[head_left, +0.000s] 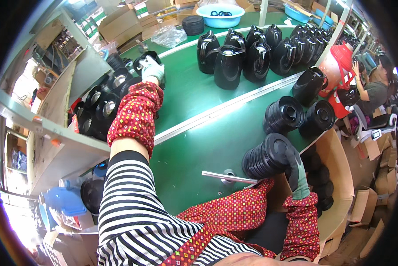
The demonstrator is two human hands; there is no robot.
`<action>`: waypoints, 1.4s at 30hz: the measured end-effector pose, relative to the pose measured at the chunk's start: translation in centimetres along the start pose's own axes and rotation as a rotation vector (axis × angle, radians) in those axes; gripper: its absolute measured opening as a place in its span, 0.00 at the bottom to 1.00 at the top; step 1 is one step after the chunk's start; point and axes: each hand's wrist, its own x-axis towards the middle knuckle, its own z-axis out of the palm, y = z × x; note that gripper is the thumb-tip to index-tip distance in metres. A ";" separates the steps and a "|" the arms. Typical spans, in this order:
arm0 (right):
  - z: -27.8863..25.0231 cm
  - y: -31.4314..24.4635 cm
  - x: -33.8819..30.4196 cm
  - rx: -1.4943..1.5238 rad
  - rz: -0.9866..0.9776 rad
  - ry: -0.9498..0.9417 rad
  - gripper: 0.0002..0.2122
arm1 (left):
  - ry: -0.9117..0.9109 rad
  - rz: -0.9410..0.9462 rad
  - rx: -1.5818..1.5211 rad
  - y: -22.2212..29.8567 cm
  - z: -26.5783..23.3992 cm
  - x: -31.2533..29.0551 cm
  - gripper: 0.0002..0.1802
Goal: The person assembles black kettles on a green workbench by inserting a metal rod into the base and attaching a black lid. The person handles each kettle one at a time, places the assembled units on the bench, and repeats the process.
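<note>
Three ribbed stacks of round black plastic discs stand on the near side of the green tabletop (185, 159): one toward 4 o'clock, the nearest stack (263, 157), and two close together toward 3 o'clock, the left-hand stack (284, 116) and the right-hand stack (316, 119). One glossy black plastic jug (306, 86) stands apart at 2 o'clock, near one red-and-pale jug (336, 68); the crowd of black jugs (229, 66) at 1 o'clock overlaps too much to count. The nearest stack is dark and tilted, with close-set rims and a smooth round end. The right hand (295, 170), gloved, has its fingers partly curled against that stack's right side; how firmly cannot be told. At 11 o'clock the white-gloved left hand (152, 71) is partly open over one round black piece (142, 60); its grip cannot be told.
</note>
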 end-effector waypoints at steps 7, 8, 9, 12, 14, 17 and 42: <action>1.6 0.8 -1.8 -0.349 -0.062 0.172 0.40 | -0.049 0.092 0.352 2.1 4.1 5.2 0.25; 2.3 0.9 -2.1 -0.367 -0.065 0.163 0.41 | 0.001 0.087 0.387 1.8 4.3 5.4 0.22; 3.3 0.9 -2.4 -0.385 -0.069 0.152 0.42 | -0.044 0.044 0.261 0.4 4.6 6.5 0.22; 4.7 1.0 -2.6 -0.379 -0.004 0.111 0.47 | 0.064 0.036 0.062 -1.3 4.5 6.2 0.20; 4.2 0.9 -2.8 -0.446 0.069 0.136 0.50 | -0.062 0.088 0.013 0.9 3.1 4.5 0.19; 3.4 1.9 -2.0 -0.373 0.028 0.157 0.50 | -0.056 0.158 0.057 2.0 -1.6 1.2 0.28; 11.8 -7.3 -19.2 0.343 0.035 -0.300 0.27 | -0.391 1.021 -1.273 -3.4 -25.4 -39.2 0.40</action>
